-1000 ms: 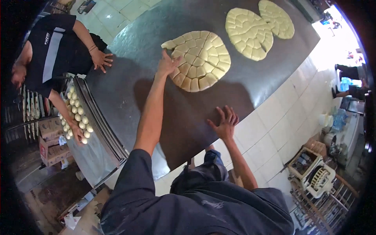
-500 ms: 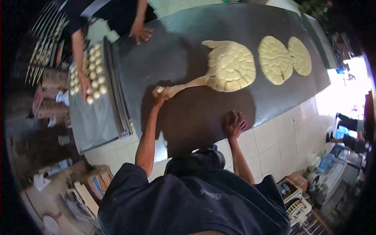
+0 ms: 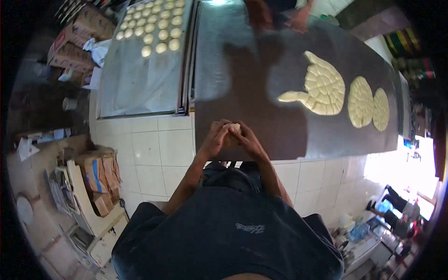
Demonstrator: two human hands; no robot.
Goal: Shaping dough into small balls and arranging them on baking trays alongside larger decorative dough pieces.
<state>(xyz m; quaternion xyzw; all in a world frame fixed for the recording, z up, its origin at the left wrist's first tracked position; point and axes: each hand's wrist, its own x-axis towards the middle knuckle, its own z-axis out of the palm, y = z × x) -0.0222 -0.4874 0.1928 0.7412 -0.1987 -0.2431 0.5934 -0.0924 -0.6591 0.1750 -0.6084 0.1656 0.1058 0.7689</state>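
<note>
- The left hand [image 3: 215, 139] curls in, holding a small dough lump [image 3: 236, 126].
- The dough lump is by the near edge of the counter [image 3: 282, 140], mostly covered up.
- The right hand [image 3: 249, 142] bends in, holding it too.
- Cut dough [image 3: 325, 88] lies flat farther right.

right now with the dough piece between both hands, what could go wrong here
The small dough piece between the left hand and right hand is near the close edge of the table, so a slip might drop it onto the tiled floor. The two rightmost dough slabs seem to touch, so they could stick together.
</note>
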